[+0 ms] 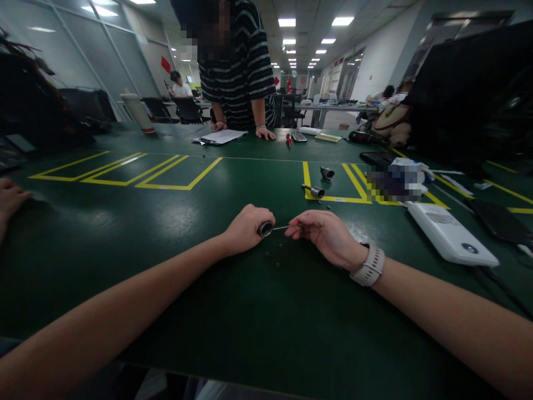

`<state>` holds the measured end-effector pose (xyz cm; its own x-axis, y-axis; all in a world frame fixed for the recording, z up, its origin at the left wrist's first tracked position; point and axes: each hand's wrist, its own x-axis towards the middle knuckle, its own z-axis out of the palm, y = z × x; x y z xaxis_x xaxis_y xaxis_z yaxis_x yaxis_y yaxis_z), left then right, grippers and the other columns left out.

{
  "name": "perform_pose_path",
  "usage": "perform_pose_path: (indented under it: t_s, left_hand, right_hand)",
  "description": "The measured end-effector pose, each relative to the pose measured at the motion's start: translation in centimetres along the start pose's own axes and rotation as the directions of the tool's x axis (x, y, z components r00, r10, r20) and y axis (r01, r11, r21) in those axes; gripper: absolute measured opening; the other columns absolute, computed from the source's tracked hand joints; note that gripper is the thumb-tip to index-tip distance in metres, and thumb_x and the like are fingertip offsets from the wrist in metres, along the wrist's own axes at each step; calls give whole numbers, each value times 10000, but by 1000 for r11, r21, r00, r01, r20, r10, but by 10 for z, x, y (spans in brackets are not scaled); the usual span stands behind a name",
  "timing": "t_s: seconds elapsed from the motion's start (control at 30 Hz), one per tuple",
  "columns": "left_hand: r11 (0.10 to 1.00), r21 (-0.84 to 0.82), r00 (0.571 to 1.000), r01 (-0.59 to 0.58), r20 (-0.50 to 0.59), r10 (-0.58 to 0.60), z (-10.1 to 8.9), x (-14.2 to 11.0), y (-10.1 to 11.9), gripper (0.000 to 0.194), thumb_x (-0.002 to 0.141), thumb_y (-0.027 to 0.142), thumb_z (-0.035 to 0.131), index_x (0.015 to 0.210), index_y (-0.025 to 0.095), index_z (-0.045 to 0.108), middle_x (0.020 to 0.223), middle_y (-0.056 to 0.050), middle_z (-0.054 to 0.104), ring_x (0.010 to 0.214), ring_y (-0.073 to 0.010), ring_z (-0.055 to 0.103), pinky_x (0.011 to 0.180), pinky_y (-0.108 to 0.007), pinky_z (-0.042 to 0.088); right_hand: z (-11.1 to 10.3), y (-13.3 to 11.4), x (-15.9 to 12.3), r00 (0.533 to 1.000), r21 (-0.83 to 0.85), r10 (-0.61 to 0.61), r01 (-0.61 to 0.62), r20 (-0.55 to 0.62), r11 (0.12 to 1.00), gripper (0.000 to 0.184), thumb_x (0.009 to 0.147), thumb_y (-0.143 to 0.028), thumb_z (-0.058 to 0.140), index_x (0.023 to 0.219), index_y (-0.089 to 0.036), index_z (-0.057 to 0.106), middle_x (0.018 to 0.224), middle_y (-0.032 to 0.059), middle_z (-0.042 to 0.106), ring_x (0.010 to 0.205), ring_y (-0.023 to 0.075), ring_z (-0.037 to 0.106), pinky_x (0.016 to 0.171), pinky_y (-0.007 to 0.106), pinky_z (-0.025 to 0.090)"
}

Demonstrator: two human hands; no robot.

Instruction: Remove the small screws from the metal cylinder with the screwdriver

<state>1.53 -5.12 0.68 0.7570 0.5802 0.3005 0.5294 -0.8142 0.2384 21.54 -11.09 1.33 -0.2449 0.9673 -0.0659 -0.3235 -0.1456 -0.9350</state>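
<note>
My left hand [245, 229] is closed around a dark metal part with a round, cup-like open end [265, 229], which faces right. A thin metal rod [280, 228] runs between that open end and the fingertips of my right hand [327, 232], which pinch it. Whether the rod enters the cup or only touches its rim, I cannot tell. On the green table just below lie three tiny ring-like pieces [277, 265]. Farther off, two similar cup-ended metal parts, one upright-tilted [328, 174] and one lying with its stem leftward [317, 192], are by a yellow-taped box.
A white device [452, 233] with a cable is at right, beside a dark phone-like slab [499, 218]. Across the table [166, 222] a person in a striped shirt [235, 72] leans by a clipboard [222, 136]. Another person's hand [11, 199] rests at the left edge.
</note>
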Motion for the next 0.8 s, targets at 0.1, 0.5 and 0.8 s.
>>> perform_pose_path:
  t_s: [0.1, 0.5, 0.8]
  left_hand:
    - [998, -33, 998, 52, -24, -53, 1, -1, -2, 56, 697, 104, 521, 715, 156, 533, 704, 10, 570, 666, -143, 534, 697, -305, 348]
    - [923, -290, 963, 252, -24, -270, -2, 1, -2, 274, 730, 414, 621, 766, 156, 533, 695, 12, 529, 616, -128, 496, 551, -244, 374]
    - [960, -273, 993, 57, 111, -27, -9, -10, 20, 336, 831, 486, 514, 879, 156, 560, 911, -53, 537, 821, -171, 505, 721, -307, 438]
  right_hand:
    - [-1, -1, 0, 998, 52, 20, -17, -65, 999, 143, 699, -217, 561, 669, -125, 666, 633, 55, 678, 598, 133, 579, 653, 295, 431]
    - [5, 7, -11, 982, -313, -127, 77, -142, 947, 190, 775, -288, 634, 945, -208, 659, 1045, 44, 630, 994, 194, 552, 886, 373, 402]
    - [21, 3, -16, 997, -430, -63, 34, -53, 902, 210, 842, -321, 541, 1026, -225, 573, 1087, 38, 582, 997, 198, 551, 879, 382, 435]
